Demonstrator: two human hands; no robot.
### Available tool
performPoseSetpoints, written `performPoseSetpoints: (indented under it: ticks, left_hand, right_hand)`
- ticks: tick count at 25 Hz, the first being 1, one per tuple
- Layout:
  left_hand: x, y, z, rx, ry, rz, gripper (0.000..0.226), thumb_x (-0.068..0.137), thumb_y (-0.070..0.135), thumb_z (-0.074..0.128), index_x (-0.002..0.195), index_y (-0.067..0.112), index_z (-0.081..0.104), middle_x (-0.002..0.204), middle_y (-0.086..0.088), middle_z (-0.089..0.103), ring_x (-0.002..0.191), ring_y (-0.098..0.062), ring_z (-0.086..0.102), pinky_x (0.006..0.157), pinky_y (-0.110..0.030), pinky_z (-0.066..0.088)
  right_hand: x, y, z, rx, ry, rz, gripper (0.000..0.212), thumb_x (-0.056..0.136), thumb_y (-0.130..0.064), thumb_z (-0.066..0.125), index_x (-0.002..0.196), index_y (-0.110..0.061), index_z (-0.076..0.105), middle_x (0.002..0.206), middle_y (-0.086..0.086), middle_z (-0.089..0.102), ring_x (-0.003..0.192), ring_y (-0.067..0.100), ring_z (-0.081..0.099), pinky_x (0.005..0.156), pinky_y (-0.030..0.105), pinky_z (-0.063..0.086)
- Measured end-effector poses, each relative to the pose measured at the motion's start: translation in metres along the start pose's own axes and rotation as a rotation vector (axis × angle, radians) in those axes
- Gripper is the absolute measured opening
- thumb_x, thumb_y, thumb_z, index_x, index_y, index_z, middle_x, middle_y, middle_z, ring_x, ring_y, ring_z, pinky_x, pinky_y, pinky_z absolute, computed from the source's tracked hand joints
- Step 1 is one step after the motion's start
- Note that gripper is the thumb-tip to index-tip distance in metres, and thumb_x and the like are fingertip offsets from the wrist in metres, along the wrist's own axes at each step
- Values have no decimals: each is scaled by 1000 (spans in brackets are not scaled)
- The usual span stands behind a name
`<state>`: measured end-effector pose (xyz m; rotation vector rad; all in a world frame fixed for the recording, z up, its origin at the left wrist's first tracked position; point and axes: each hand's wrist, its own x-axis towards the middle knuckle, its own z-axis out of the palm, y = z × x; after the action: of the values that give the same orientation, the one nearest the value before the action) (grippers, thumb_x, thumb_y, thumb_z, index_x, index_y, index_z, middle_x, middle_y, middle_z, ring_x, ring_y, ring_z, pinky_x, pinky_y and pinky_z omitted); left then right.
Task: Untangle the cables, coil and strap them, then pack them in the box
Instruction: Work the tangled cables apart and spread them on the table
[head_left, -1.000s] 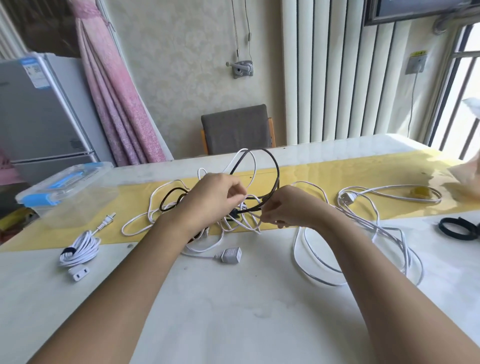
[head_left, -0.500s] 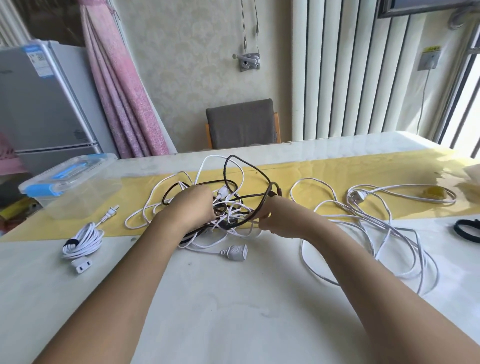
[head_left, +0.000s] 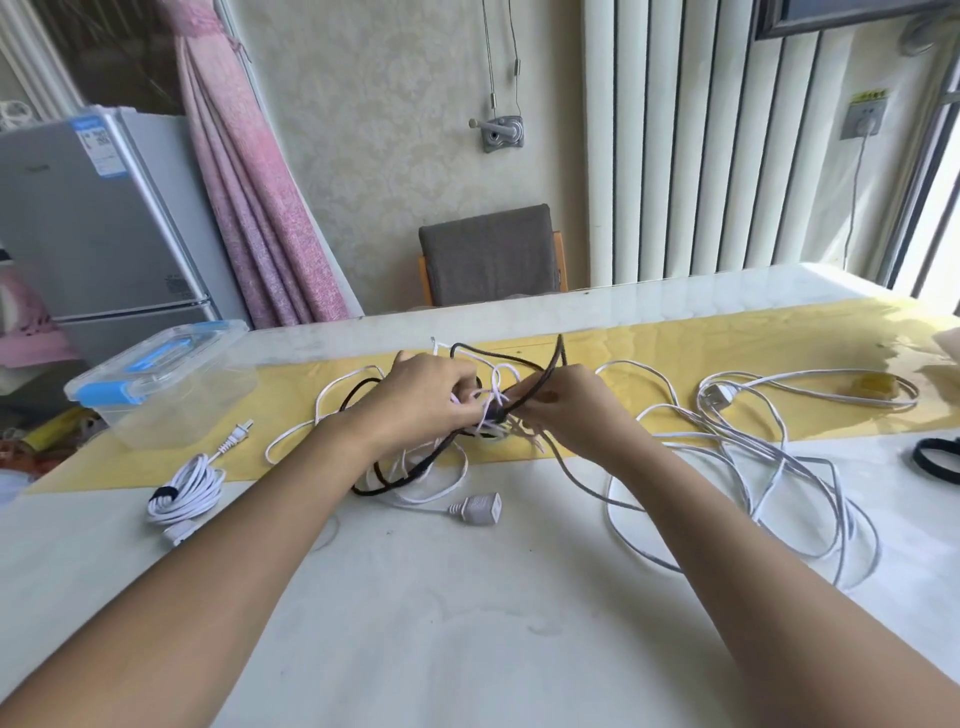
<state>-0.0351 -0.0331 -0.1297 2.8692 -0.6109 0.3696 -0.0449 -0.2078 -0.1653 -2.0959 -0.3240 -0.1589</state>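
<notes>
**Both hands on the knot, held just above the table**

Left hand (head_left: 426, 395) is curled round the knot where the black cable (head_left: 358, 385) and a white cable (head_left: 426, 505) cross; it looks like the anchor. Right hand (head_left: 571, 402) pinches a black strand close beside the knot, likely to feed it back through a loop. The knot is raised over the yellow runner (head_left: 675, 343), so slack hangs free and the crossings show. Tails trail onto the table (head_left: 467, 623); a white socket end (head_left: 480, 508) lies below the hands. A loose white cable (head_left: 779, 462) sprawls to the right, no hand on it, with a black strap (head_left: 935, 462) at the far edge. One coiled cable (head_left: 184, 491), already strapped, lies at left near the box (head_left: 171, 415), whose lid is on. Judgement: early in the task, untangling in hand; a hard pull would likely tighten the knot
</notes>
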Motion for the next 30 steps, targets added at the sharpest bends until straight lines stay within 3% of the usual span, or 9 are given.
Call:
performPoseSetpoints:
  ticks: [6,10,13,15,18,21,24,28,30]
  left_hand:
    - [22,21,-23,-684,846,-138,28,98,20,51,71,12,50,58,13,49,53,-2,46,58,-20,36]
    - [22,25,-21,-1700,167,-469,29,100,20,45,73,12,50,46,5,50,38,-4,48,43,-19,43]
    - [4,7,-18,-1397,-280,-237,24,97,19,48,75,10,54,49,7,41,45,-3,40,49,-14,41]
    - [2,3,-25,-1262,-279,-70,19,89,18,57,72,11,62,60,3,53,61,-7,52,62,-15,47]
    - [9,10,-37,-1712,-36,-12,16,84,11,54,78,8,68,65,1,57,70,-11,61,76,-21,55]
    - [19,22,-41,-2011,63,-23,22,87,8,44,86,9,65,62,5,45,45,0,41,45,-9,43]
    - [26,22,-44,-1678,76,-12,23,98,5,36,91,14,55,62,7,44,40,2,29,34,-8,26]
    - [28,15,-67,-770,165,92,24,99,5,45,89,18,63,65,1,50,51,-4,46,55,-13,44]
    - [25,18,-75,-793,99,56,23,99,6,46,88,16,64,64,1,52,53,-4,50,59,-16,50]
  right_hand:
    - [-3,-20,-18,384,69,-183,15,94,-3,52,80,-7,56,75,6,65,64,7,59,59,17,46]
    - [2,-7,-31,-218,213,-148,19,96,-15,48,89,-5,62,81,8,67,64,10,56,55,21,36]
    - [5,11,-50,-408,325,-20,25,96,-13,42,96,-3,65,90,17,66,88,36,56,68,36,39]
    - [7,17,-58,-369,303,48,26,96,-12,39,94,1,62,84,18,63,88,38,56,69,37,41]
    - [9,12,-57,-52,259,26,30,99,-18,41,97,5,60,68,8,50,75,34,57,80,40,50]
    - [4,-2,-44,195,164,-4,29,101,-19,40,103,-3,64,58,-1,44,55,19,46,68,31,45]
    - [0,-5,-41,103,111,-33,26,102,-17,37,93,-14,62,62,0,62,59,19,55,59,28,44]
    - [3,2,-52,276,162,101,24,101,-12,39,99,-9,63,87,10,70,77,23,63,71,38,52]
    - [1,1,-59,501,76,115,20,96,-6,49,111,-8,63,83,3,68,75,13,62,71,27,49]
